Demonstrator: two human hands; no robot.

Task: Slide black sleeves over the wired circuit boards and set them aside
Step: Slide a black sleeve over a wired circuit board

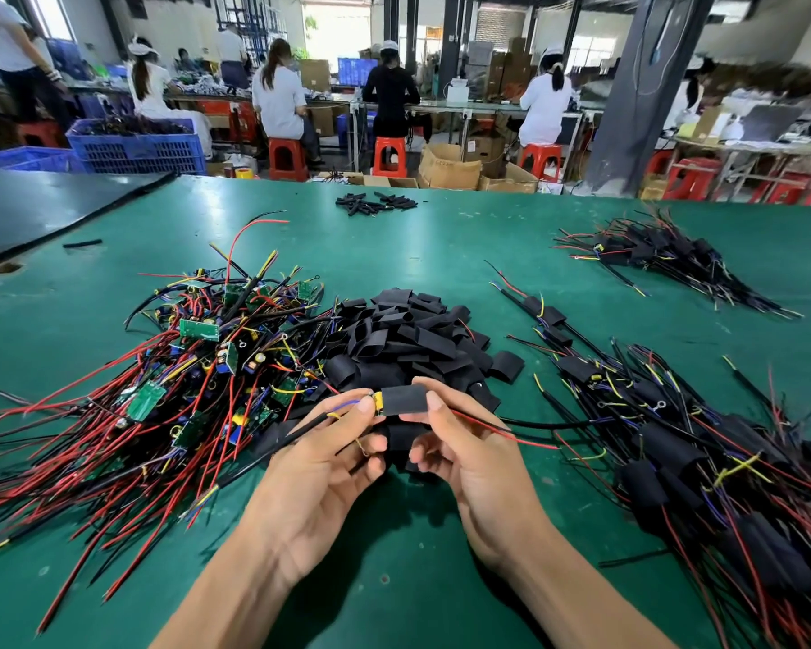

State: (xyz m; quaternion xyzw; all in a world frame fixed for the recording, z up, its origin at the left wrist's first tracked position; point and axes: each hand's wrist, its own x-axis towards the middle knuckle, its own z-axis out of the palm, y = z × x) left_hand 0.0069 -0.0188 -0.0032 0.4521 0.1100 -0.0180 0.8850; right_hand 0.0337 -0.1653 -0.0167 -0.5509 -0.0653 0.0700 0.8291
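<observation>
Lying crosswise between your hands, the flat black plastic sleeve [404,399] covers most of the small wired circuit board [377,405], its long axis running hand to hand. Your right hand [469,461] pinches the sleeve. Your left hand [319,461] pinches the board's exposed yellow end, which points leftward. The last push likely goes toward your left thumb. The heap of sleeved boards [722,461] lies right of your right hand.

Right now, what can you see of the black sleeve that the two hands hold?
The black sleeve is a short, flat, matt tube, like soft plastic. It lies level above the green table, before the heap of loose sleeves. The right hand pinches its right end; the left hand holds the wired board at its left end, where a yellow part sticks out. Red and black wires leave on the right.
</observation>
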